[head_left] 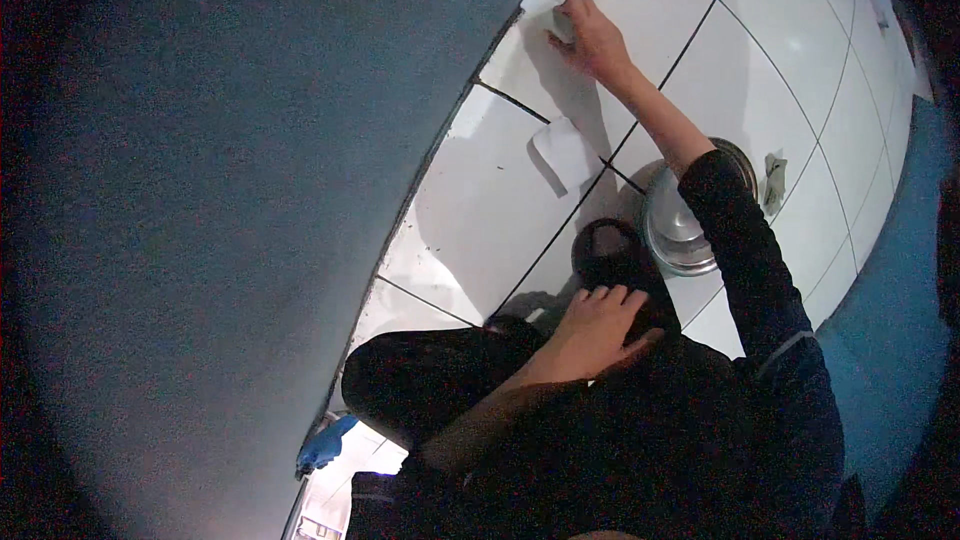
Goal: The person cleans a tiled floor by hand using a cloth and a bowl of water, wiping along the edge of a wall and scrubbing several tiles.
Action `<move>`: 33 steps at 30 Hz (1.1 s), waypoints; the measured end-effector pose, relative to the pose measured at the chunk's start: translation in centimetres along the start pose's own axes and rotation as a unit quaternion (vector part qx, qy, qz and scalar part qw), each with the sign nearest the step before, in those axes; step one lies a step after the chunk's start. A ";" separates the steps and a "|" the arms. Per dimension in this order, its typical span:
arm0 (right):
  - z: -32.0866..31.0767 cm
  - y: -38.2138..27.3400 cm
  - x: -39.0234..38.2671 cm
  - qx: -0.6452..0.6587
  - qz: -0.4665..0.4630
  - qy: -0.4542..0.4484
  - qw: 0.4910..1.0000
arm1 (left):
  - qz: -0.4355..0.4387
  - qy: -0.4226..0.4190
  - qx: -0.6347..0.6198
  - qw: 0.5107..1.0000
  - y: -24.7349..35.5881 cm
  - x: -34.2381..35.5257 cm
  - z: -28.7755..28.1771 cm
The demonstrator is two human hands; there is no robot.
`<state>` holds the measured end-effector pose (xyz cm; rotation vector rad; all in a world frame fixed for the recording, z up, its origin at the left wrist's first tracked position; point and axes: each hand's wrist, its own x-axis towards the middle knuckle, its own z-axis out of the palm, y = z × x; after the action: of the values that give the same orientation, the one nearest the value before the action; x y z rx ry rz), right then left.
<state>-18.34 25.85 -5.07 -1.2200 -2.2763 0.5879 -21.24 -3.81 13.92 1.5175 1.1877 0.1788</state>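
Observation:
My right hand [592, 38] reaches far forward to where the floor meets the wall. Its fingers are curled round a pale, flat, cloth-like piece [540, 2] that touches the floor by the wall's edge; the kind is hard to make out. My left hand [595, 335] lies on my dark-clad leg near the knee, with its fingers apart and nothing in it. Beneath my right forearm stands a round, shiny metal bowl [668, 225], partly hidden by the sleeve. Between the bowl and the wall a white rectangular piece [568, 155] lies on the tiles.
A blue-grey wall [250, 190] runs along my left. White tiles with dark joints make up the floor [790, 60]. A crumpled greyish scrap [775, 180] lies right of the bowl. Something blue and crumpled [325, 445] lies low by the wall. Dark specks dot the wall-side tiles.

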 end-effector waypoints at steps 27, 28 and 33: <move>-0.4 0.5 1.5 -0.060 -0.004 -0.006 0.998 | -0.057 -0.020 0.043 0.997 0.6 -0.2 -0.9; -0.2 0.6 1.6 -0.056 0.013 0.013 0.998 | -0.056 -0.022 0.044 0.997 0.5 -0.1 -0.9; -0.5 1.0 1.3 -0.067 -0.022 -0.011 0.997 | -0.056 -0.015 0.054 0.997 0.8 -0.2 -1.3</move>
<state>-18.09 27.56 -4.99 -1.2269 -2.3882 0.4393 -21.74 -2.93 15.14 1.5376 1.2714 0.0172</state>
